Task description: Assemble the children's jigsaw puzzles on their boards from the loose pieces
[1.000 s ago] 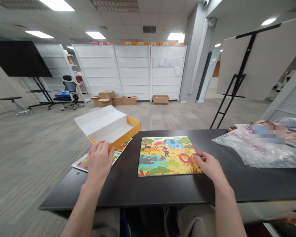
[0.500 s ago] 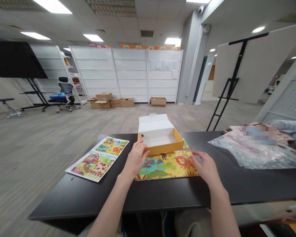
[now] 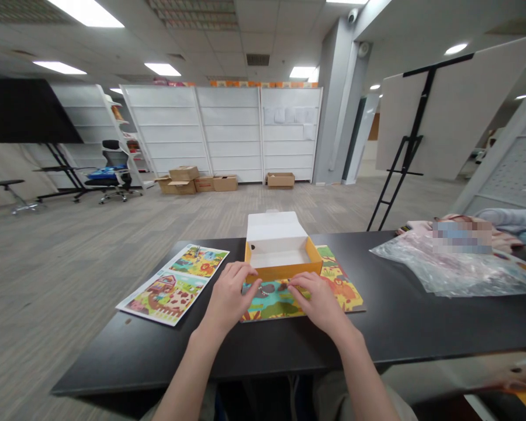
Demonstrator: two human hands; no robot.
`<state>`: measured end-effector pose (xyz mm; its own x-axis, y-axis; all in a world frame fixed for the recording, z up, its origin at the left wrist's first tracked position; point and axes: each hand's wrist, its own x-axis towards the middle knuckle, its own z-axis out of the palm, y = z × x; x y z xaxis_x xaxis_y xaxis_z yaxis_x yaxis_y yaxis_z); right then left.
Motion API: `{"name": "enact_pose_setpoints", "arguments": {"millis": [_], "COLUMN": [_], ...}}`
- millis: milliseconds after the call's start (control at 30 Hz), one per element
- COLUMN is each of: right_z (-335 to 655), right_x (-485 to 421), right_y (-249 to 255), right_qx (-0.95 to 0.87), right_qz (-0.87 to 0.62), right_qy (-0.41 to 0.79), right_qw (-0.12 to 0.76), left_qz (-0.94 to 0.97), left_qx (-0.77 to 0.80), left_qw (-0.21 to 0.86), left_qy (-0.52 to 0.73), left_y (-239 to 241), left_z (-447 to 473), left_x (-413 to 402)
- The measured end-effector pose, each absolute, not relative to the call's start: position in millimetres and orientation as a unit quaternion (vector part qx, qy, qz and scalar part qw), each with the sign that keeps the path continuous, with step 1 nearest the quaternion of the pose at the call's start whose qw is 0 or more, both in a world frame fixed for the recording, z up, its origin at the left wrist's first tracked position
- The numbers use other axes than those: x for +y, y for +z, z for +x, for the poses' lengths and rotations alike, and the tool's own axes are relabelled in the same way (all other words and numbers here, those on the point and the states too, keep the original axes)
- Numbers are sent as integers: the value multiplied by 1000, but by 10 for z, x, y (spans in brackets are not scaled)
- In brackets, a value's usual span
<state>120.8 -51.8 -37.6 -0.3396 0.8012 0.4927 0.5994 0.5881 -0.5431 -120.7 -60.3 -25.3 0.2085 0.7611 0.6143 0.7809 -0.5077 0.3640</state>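
One black worktop (image 3: 403,327): open yellow box (image 3: 272,272) over picture board (image 3: 278,307), left hand (image 3: 233,293) and right hand (image 3: 319,299) by its near side, either grip's hold we cannot tell; printed sheet (image 3: 175,285) left, plastic bag (image 3: 449,275) right. Far: white panels (image 3: 230,134), cardboard boxes (image 3: 184,180).

One camera serves here, riding on the person's head and looking out from behind the near edge of the black desk (image 3: 166,356). It faces forward and tips down, close enough that the forearms (image 3: 193,356) rise from the bottom of its view and the yellow box (image 3: 289,271) sits below centre. Its view is wide, reaching across the floor (image 3: 210,210) to distant white shelving (image 3: 228,128), with the ceiling (image 3: 284,44) filling the top.
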Motion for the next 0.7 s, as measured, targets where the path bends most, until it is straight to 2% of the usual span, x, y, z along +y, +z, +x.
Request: {"name": "enact_pose_setpoints", "arguments": {"millis": [167,533,700], "right_z": [1164,999,974], "right_x": [-554,-652,-658], "right_y": [-380,-394,-382], "right_qx": [-839,-868,-866], "right_qz": [-424,-401,-394], "right_qy": [177,156,161], "right_qw": [292,248,265], "left_qz": [-837,-821,-819], "left_qx": [-463,-509,-502], "left_qw": [-115,-140,-147], "left_qy": [-268,-216,-234], "left_y": [-263,-294,-250], "left_z": [-1295,-1308,-1273], "left_x": [-899,-915,-965]}}
